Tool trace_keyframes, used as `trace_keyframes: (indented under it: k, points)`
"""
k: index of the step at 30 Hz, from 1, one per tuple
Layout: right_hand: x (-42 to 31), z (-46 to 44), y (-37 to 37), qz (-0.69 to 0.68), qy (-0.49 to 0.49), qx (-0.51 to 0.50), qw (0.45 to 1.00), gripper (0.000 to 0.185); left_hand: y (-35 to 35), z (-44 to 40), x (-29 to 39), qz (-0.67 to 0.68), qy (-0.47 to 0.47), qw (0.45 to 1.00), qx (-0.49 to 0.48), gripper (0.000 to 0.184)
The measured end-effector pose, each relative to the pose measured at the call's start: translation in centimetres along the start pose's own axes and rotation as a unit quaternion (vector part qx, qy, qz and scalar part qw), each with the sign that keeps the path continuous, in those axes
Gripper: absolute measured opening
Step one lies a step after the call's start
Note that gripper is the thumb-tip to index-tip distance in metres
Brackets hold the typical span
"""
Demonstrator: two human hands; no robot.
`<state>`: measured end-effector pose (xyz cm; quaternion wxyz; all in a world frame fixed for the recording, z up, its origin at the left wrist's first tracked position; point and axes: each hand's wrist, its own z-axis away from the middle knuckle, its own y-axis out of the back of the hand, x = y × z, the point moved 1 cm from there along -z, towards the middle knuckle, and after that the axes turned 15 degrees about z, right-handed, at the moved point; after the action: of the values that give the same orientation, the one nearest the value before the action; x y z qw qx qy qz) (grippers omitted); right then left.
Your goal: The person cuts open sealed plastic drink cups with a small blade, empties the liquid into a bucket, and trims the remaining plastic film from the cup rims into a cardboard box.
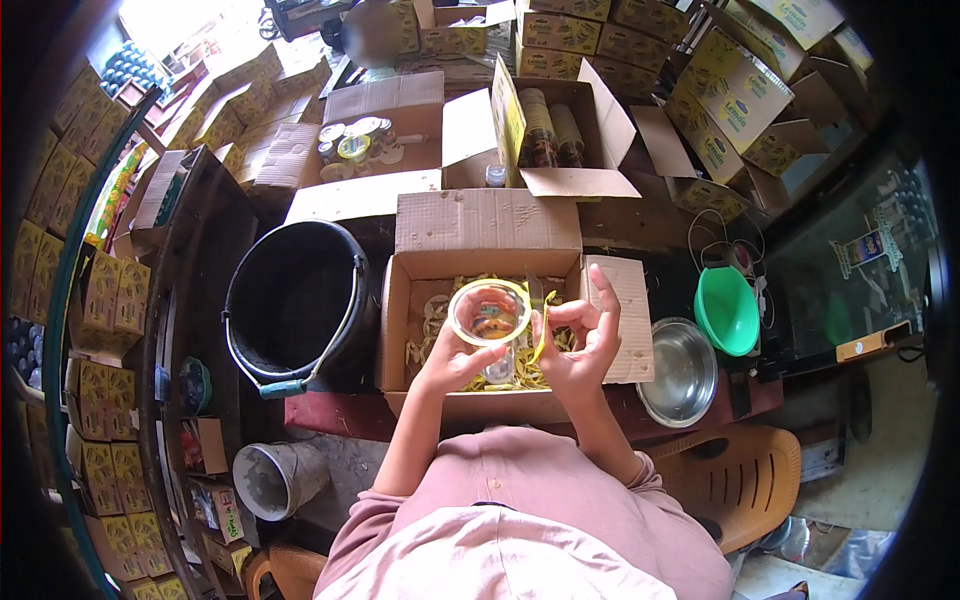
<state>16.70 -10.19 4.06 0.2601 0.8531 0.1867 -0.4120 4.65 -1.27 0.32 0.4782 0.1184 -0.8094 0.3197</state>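
The left hand (457, 358) holds a clear yellow-rimmed cup (490, 312) over an open cardboard box (488, 222) of yellow scraps (527, 372); the right hand (577, 366) pinches a yellow strip (543, 332). A black bucket (295, 275) stands left, a metal bowl (678, 368) and green bowl (728, 312) right.

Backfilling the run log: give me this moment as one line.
left hand: holding cup | right hand: pinching yellow strip | both: above open box | black bucket: left of box | green bowl: right of box
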Motion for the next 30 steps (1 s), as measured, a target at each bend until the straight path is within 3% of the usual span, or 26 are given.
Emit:
trace_keyframes:
  k: [5, 19, 30]
  points:
    - [0.2, 0.6, 0.2, 0.059, 0.069, 0.028, 0.995, 0.067, -0.1, 0.3, -0.4, -0.007, -0.001, 0.999, 0.043, 0.059]
    - [0.0, 1.1, 0.7, 0.174, 0.236, 0.043, 0.955, 0.057, -0.3, 0.4, 1.3, -0.140, -0.035, 0.989, 0.033, 0.060]
    - [0.5, 0.3, 0.7, 0.147, 0.217, 0.021, 0.965, 0.059, -0.4, 0.5, 1.4, -0.111, -0.012, 0.994, -0.010, 0.063]
